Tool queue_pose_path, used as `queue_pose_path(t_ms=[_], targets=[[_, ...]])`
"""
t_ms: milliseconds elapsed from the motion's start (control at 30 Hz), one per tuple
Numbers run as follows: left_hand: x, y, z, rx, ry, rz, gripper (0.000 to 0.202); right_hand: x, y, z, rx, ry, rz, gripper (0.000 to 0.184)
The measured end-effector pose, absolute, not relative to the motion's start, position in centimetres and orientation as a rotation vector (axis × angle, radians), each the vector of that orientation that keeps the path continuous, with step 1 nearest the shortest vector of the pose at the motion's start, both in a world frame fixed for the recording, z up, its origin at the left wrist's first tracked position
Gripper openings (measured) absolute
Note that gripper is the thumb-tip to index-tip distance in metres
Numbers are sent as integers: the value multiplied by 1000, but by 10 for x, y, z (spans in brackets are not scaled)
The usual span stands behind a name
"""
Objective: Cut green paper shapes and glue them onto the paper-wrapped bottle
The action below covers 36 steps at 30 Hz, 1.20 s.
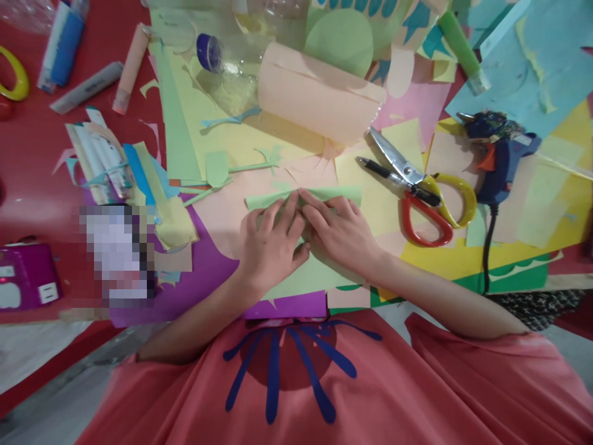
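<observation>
A light green sheet of paper [303,277] lies in front of me, its far edge turned over into a narrow roll. My left hand [272,242] presses on the left half of that roll with bent fingers, the thumb pointing inward. On the right half, my right hand [341,232] holds the roll down, and the index fingertips of both hands meet near its middle. The fingers partly cover the paper. Right of my hands are scissors [407,173] with red and yellow handles, and a black pen [393,179] lying across them.
A plastic bottle wrapped in peach paper [319,93] lies beyond my hands. A blue glue gun [507,164] with a black cord is at the right. Markers [99,154], a blurred phone-like object [121,252] and a purple box [28,275] sit left. Paper scraps cover much of the red table.
</observation>
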<state>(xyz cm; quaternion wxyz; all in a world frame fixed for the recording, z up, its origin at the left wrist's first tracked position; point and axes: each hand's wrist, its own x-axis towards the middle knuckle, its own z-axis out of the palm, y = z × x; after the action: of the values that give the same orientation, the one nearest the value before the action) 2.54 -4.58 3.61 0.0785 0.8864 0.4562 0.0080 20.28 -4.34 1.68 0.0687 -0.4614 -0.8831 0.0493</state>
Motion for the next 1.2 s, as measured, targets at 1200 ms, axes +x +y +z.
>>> queue_pose_path(t_ms=[1200], targets=[[-16, -59, 37, 2637, 1618, -59, 53, 253, -47, 29, -1644, -2523, -75, 30]])
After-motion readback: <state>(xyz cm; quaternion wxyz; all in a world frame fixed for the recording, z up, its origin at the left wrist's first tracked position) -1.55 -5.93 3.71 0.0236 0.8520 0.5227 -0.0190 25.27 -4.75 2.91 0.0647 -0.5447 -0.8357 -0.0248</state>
